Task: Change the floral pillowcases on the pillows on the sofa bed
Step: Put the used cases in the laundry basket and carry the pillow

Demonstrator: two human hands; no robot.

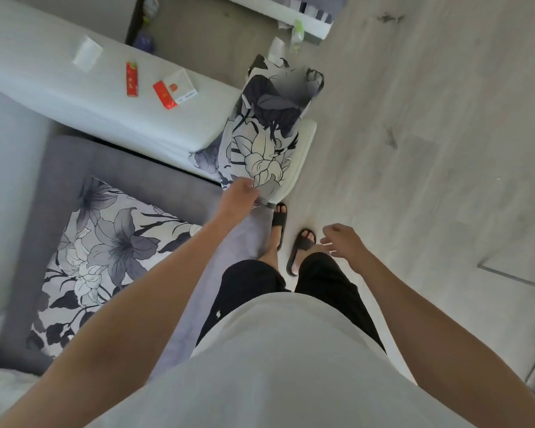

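Note:
My left hand (240,194) grips the near end of a grey-and-white floral pillowcase (269,125). The case hangs stretched away from me, over the end of a white table, and a white pillow edge (303,156) shows along its right side. A second pillow in the same floral case (105,251) lies flat on the grey sofa bed (59,156) at the left. Over the floor, near my feet, my right hand (342,240) hovers with its fingers loosely spread, holding nothing.
A long white table (112,97) at the upper left carries two red packs (132,78) and a clear packet (87,54). Bottles and small items stand by a white shelf (297,20) at the top. Pale wood floor (430,149) spreads to the right.

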